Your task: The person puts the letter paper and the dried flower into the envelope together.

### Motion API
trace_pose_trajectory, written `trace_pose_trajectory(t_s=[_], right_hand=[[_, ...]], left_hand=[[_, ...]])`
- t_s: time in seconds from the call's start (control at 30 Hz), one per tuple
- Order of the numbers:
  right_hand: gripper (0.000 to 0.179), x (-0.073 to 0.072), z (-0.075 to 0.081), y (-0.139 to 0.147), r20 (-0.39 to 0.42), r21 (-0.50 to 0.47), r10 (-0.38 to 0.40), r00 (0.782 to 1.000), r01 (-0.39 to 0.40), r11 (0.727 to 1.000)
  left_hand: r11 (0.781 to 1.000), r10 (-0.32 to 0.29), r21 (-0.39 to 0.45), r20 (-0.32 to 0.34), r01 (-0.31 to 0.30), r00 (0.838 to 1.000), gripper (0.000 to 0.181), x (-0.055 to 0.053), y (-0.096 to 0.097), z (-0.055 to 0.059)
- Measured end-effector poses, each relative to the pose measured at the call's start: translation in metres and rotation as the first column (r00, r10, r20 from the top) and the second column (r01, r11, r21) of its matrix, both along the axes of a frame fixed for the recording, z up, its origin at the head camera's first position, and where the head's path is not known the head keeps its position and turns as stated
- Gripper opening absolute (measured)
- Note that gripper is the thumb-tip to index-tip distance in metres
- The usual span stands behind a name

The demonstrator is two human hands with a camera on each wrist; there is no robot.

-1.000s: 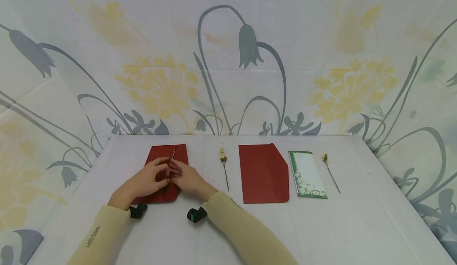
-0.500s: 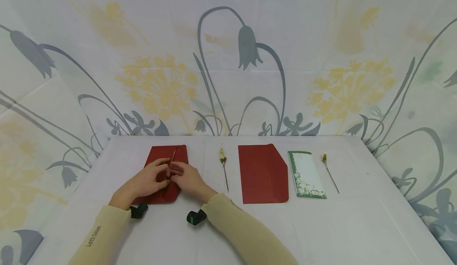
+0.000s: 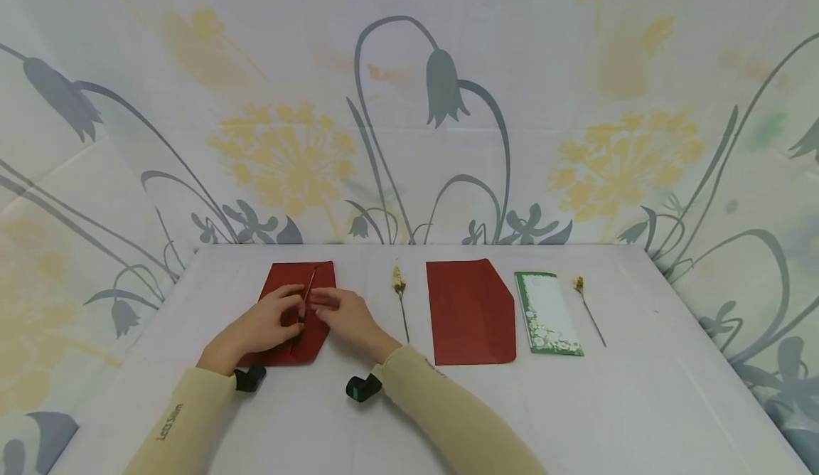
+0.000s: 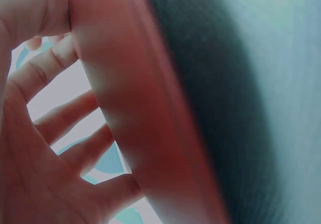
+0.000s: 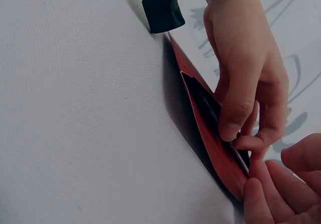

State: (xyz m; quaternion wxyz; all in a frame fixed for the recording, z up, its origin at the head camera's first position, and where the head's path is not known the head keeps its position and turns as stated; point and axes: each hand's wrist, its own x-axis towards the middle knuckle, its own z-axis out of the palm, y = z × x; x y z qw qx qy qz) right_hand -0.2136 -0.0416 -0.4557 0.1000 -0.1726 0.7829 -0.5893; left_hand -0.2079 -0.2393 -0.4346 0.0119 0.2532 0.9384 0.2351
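On the left of the table lies a red envelope [image 3: 288, 273], its pocket parted so that a dark gap shows between two red layers in the right wrist view. My left hand [image 3: 267, 324] lies over its middle, thumb and forefinger curled together at the edge of that gap. A thin pale line [image 3: 311, 281] runs along the gap above the fingers. My right hand [image 3: 350, 321] is on the envelope's right side, its fingers fairly straight with the fingertips close to the pocket edge. In the left wrist view a blurred red sheet [image 4: 125, 88] hides the left fingertips.
Right of the hands lies a dried flower [image 3: 400, 291] with a thin stem. Beyond it are a second red envelope [image 3: 470, 313], a white card with a green floral border [image 3: 549, 308] and another dried flower [image 3: 587, 308]. A patterned cloth [image 3: 409, 141] hangs behind the table.
My right hand has drawn slightly right, away from the left fingers, and its fingers have straightened. More of the thin line along the gap shows. The left hand stays in place.
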Motion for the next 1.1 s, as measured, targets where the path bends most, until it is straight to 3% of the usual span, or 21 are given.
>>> trace_pose_trajectory(t_s=[0.13, 0.47, 0.87, 1.1], right_hand=[[0.030, 0.000, 0.004, 0.003, -0.026, 0.006, -0.007, 1.000, 0.007, 1.000], [0.025, 0.000, 0.014, 0.019, -0.002, -0.030, -0.060, 0.998, 0.059, 0.998], [0.023, -0.005, 0.015, 0.063, -0.028, -0.018, -0.100, 0.995, 0.099, 0.995], [0.020, -0.006, 0.015, 0.091, -0.073, 0.082, -0.144, 0.987, 0.150, 0.985]], left_hand=[[1.000, 0.006, -0.002, 0.009, -0.006, 1.000, 0.019, 0.000, 0.000, -0.001], [1.000, 0.019, -0.004, 0.024, -0.019, 1.000, 0.018, 0.000, 0.000, -0.003], [1.000, 0.017, -0.013, 0.037, -0.017, 0.999, 0.017, -0.001, 0.001, -0.005], [0.999, 0.030, -0.016, 0.049, -0.029, 0.998, 0.017, -0.001, -0.001, -0.005]])
